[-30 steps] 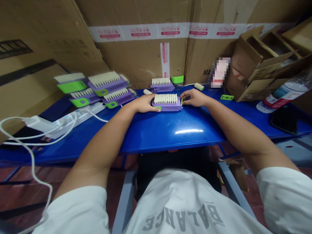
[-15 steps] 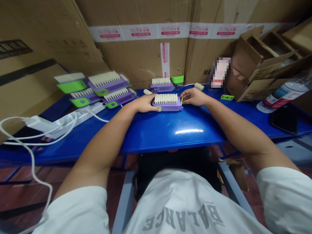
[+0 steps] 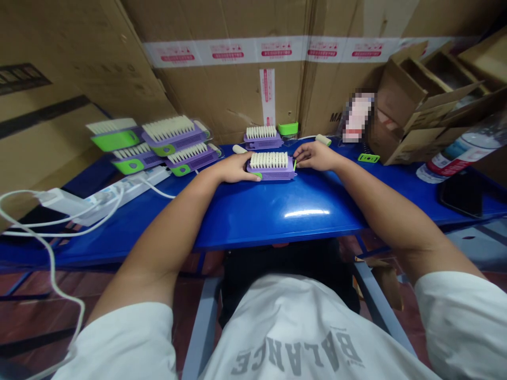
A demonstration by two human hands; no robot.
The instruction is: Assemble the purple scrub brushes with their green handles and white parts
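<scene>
A purple brush (image 3: 271, 168) with rows of white bristles facing up rests on the blue table. My left hand (image 3: 233, 168) grips its left end, thumb along the front by a green patch. At the brush's right end a thin green piece (image 3: 294, 164) stands upright. My right hand (image 3: 315, 156) has its fingertips closed on that green piece; how it joins the brush is hidden. Just behind is another purple brush (image 3: 263, 138), with a green cup-shaped part (image 3: 288, 128) beside it. A whitish rounded piece (image 3: 239, 150) lies behind my left hand.
Several purple-and-green brushes (image 3: 168, 128) are piled at the left, by a white power strip (image 3: 119, 195) with cables. Cardboard boxes (image 3: 412, 100), a green slotted piece (image 3: 368, 158), a water bottle (image 3: 451, 158) and a dark phone (image 3: 461, 195) occupy the right. Tall cardboard (image 3: 222, 89) walls the back.
</scene>
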